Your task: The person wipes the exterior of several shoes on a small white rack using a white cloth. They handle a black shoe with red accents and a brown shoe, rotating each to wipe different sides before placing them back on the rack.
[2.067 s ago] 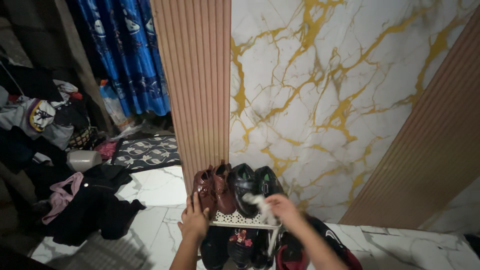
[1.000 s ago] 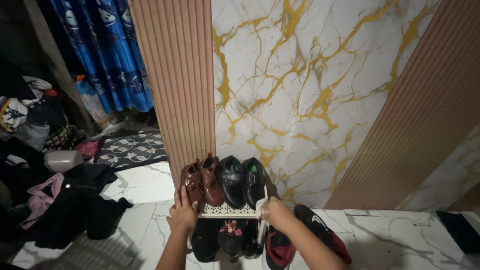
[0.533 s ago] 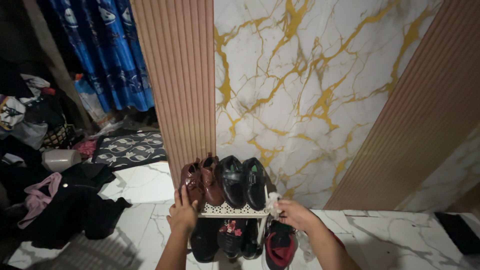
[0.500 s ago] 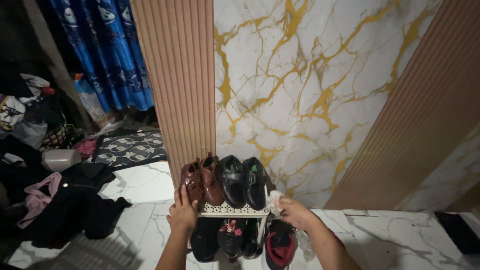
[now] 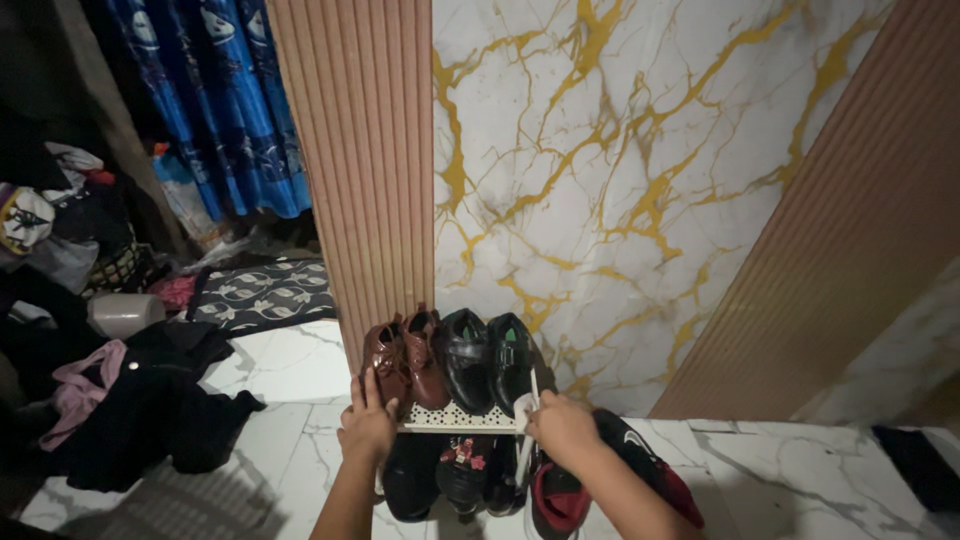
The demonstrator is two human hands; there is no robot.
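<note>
A small white shoe rack (image 5: 452,418) stands against the marble wall. Its perforated top shelf carries a pair of brown shoes (image 5: 403,355) and a pair of black shoes (image 5: 487,358). My left hand (image 5: 367,425) rests on the rack's left front corner, fingers against the brown shoe. My right hand (image 5: 562,428) is closed on a white cloth (image 5: 525,406) pressed to the rack's right front corner and post. Dark shoes (image 5: 450,475) fill the lower shelf. A black and red shoe (image 5: 640,465) lies on the floor to the right, partly behind my forearm.
A fluted brown panel (image 5: 365,170) and a white marble wall with gold veins (image 5: 600,180) rise behind the rack. On the left lie a heap of dark clothes (image 5: 150,400), a patterned mat (image 5: 265,290) and a blue curtain (image 5: 225,100). The floor is white marble tile (image 5: 800,490).
My right hand with the cloth moved from the top shelf over to the rack's right side, swung out to the right, then came back to the right front corner. My left hand stayed put.
</note>
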